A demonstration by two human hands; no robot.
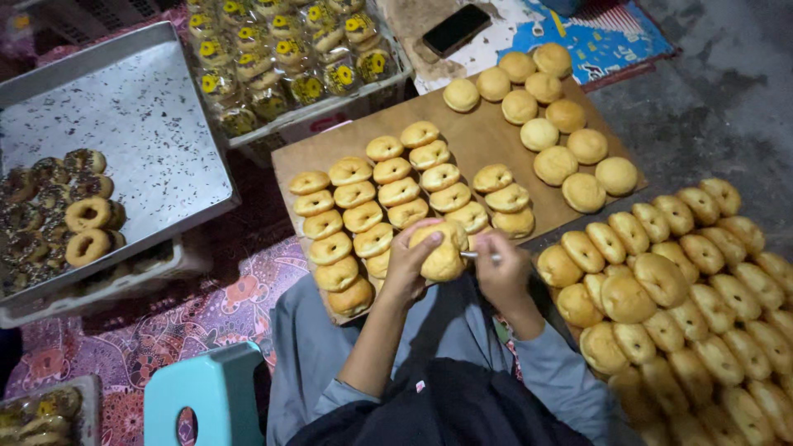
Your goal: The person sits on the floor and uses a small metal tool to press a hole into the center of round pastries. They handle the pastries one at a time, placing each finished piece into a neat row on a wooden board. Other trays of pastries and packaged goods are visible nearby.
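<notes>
My left hand (410, 263) grips a round golden bun (442, 252) over my lap, thumb on its near side. My right hand (502, 271) is closed around a thin metal tool (472, 255) whose tip touches the bun's right side. Just beyond the hands lies a brown board (479, 140) with rows of flattened buns (363, 216) on its left part and plump round buns (549, 124) on its right part. Both forearms come out of grey sleeves.
A big heap of plain buns (694, 289) fills the right side. At the left, a metal tray (132, 140) holds sprinkled ring doughnuts (58, 219). Wrapped doughnuts (281, 58) sit in a crate behind. A phone (456, 29) lies at the back; a teal stool (206, 396) stands near left.
</notes>
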